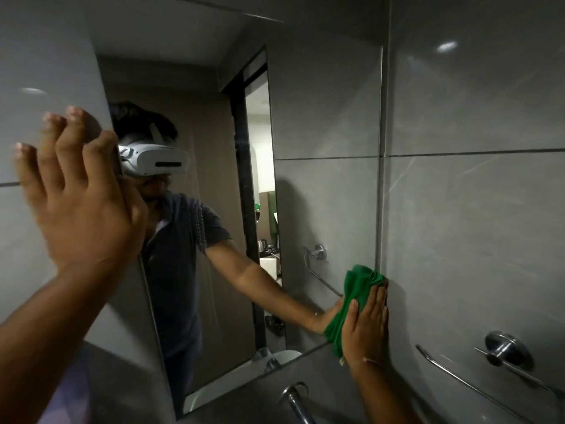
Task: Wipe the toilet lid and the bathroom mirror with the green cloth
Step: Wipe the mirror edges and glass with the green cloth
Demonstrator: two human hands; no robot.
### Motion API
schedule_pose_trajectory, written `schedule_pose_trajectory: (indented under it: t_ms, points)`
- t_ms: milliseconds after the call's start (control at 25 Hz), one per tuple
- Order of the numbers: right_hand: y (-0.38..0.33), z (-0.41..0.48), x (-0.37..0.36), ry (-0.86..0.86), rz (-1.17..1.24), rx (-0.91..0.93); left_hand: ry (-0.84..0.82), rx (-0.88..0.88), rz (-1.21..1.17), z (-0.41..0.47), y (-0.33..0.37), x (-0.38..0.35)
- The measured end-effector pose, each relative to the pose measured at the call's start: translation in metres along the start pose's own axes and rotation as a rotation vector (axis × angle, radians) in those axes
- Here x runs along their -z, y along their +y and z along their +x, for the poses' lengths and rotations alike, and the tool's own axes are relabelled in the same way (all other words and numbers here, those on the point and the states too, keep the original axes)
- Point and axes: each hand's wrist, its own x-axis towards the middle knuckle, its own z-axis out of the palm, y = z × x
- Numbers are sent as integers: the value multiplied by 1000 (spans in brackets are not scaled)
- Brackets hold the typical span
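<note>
The bathroom mirror (pixel 321 123) hangs on the grey tiled wall ahead and fills the middle of the view. My right hand (pixel 365 327) lies flat on the green cloth (pixel 356 289), pressing it against the mirror's lower right corner, at the right edge. My left hand (pixel 73 191) is raised with its fingers spread, resting on the mirror's left edge and the wall tile beside it; it holds nothing. The toilet lid is out of view.
A chrome towel rail (pixel 477 384) on a round mount (pixel 506 348) is fixed to the right wall below my right hand. A chrome tap spout (pixel 295 396) rises at the bottom centre. The mirror reflects a person wearing a headset and an open doorway.
</note>
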Motion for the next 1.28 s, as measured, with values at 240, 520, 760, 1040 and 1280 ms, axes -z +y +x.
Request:
schedule_pose_trajectory:
  t_ms: [240, 520, 760, 1040, 1280]
  points:
    - [26, -14, -9, -26, 24, 71, -59, 186, 96, 5, 28, 16]
    - [35, -23, -14, 11, 80, 97, -99, 192, 110, 7, 32, 22]
    - [38, -23, -17, 63, 140, 106, -86, 197, 139, 6, 30, 17]
    - [23, -38, -15, 73, 194, 73, -77, 198, 151, 6, 31, 18]
    - [-16, -82, -17, 95, 371, -76, -82, 197, 172, 7, 29, 18]
